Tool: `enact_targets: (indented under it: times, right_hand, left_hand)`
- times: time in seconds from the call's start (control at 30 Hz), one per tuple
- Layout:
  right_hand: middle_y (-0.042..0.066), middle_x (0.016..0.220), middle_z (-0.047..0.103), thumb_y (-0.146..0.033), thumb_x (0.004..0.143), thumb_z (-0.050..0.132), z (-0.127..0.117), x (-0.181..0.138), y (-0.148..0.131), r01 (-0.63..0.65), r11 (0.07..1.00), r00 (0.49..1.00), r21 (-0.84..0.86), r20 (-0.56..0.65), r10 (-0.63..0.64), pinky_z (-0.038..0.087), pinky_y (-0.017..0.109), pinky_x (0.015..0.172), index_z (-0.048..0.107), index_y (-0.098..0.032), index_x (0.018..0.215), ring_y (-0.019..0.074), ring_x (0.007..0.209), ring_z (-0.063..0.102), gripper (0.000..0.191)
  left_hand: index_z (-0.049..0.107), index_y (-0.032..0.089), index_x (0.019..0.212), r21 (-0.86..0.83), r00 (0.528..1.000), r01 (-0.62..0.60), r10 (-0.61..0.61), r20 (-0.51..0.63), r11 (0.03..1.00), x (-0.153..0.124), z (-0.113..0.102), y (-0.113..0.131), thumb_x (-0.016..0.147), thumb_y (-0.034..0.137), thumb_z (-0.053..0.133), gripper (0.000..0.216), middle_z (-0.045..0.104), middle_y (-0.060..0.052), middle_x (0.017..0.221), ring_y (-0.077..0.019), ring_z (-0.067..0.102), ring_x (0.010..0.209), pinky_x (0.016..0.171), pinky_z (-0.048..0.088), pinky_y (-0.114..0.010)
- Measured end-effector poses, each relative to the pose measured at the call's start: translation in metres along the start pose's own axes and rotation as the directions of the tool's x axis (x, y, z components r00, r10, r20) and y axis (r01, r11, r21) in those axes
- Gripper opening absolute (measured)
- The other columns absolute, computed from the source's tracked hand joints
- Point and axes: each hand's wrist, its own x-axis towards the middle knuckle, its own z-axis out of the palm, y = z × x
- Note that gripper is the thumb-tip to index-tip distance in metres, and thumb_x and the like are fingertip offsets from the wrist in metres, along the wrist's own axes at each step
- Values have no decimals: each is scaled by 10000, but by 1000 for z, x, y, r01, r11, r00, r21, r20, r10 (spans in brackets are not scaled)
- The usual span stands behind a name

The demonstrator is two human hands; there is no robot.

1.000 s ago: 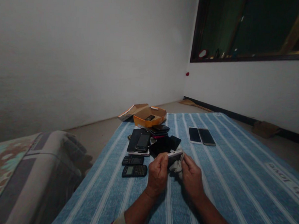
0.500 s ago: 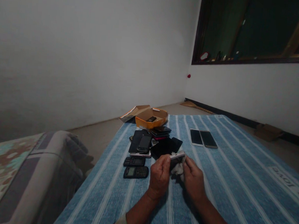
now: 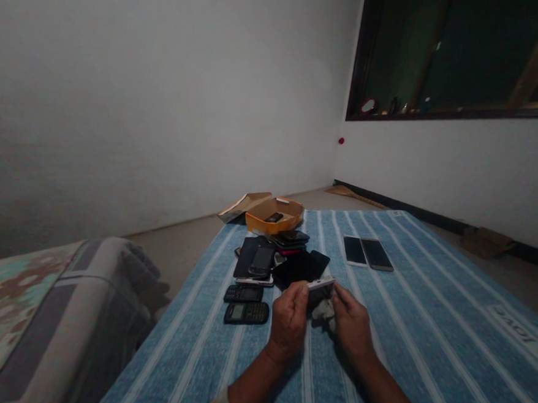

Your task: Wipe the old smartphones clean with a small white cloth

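A smartphone with a pale edge [image 3: 321,284] is held tilted above the striped cloth cover. My left hand [image 3: 288,319] is closed on its left end, thumb along the edge. At the other end, my right hand [image 3: 353,324] pinches a crumpled greyish-white cloth [image 3: 325,313] against the phone; its fingertips are partly hidden. Left of my hands lie two black keypad phones, a nearer one [image 3: 246,313] and a farther one [image 3: 243,293]. Just beyond the held phone, dark smartphones [image 3: 302,267] lie heaped, beside a stack of phones [image 3: 291,238].
An orange open box [image 3: 267,227] with a small phone [image 3: 274,217] inside stands at the far end. A white-framed smartphone [image 3: 354,250] and a grey one [image 3: 376,254] lie side by side at right. Blue striped fabric [image 3: 407,334] covers the surface; a draped seat [image 3: 100,300] is at left.
Both hands still hold the phone and cloth in nearly the same place. The phone's tilt and the cloth's folds have shifted slightly. The whole view has moved a little.
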Motion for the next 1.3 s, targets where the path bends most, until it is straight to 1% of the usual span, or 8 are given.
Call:
enact_targets:
  times: [0.23,0.37,0.57,0.73,0.83,1.03,1.17,1.3]
  right_hand:
    - [108,1054,766,-405,775,696,-22,15,-55,20,999,971,33,-237,-12,545,470,928,776,-174,1049,303,1028,705,367]
    - [104,1013,773,-377,763,696,-15,11,-81,39,996,969,82,-247,-18,579,440,864,782,-177,1019,297,966,725,336]
    - [75,1061,759,-255,839,576,18,-3,-78,335,942,936,-17,-105,-335,577,386,908,796,-236,922,239,1014,708,236]
    - [92,1151,721,-159,905,469,30,-7,-63,609,774,790,-175,44,-612,567,365,919,762,-254,1071,219,1083,678,351]
    - [108,1160,709,-119,913,431,31,-5,-56,702,659,706,-270,142,-694,552,378,927,734,-238,1130,226,1099,661,391]
    - [117,1179,703,-110,929,413,19,-1,-53,744,523,658,-415,324,-679,405,513,1054,644,-199,1251,255,1123,630,406]
    - [107,1319,645,-149,939,453,2,4,-59,768,500,639,-400,516,-570,295,543,1132,551,-222,1367,264,1258,562,445]
    - [81,1355,631,-156,946,458,-8,9,-59,772,498,631,-395,571,-525,282,547,1143,548,-257,1376,269,1324,516,450]
  left_hand:
    - [715,162,855,16,1000,-5,5,-14,1000,-1,0,-2,962,445,470,389,708,-64,801,-205,656,765,737,505,-312]
    - [717,165,865,12,1000,-9,9,-8,1000,-2,0,0,957,435,471,377,713,-67,805,-205,656,763,738,507,-312]
    - [697,168,805,3,999,-34,34,10,999,-1,-1,-1,912,350,462,316,706,-65,761,-202,640,708,673,488,-299]
    - [692,174,823,-6,1000,-14,14,19,1000,-1,-1,-3,853,342,492,263,712,-58,758,-198,625,662,666,500,-298]
    - [700,168,859,6,1000,-13,13,17,1000,-1,-2,-3,862,360,482,291,732,-81,813,-215,643,692,695,515,-313]
    - [702,167,918,4,997,-61,60,46,998,0,-2,-4,868,297,427,309,733,-76,879,-217,650,753,729,507,-313]
    - [667,171,846,20,996,-79,78,53,997,0,-3,-8,857,270,423,263,694,-66,812,-216,639,750,715,486,-311]
    - [610,188,767,46,997,-61,59,57,997,-2,-2,-7,880,245,407,239,663,-48,775,-197,615,735,711,466,-299]
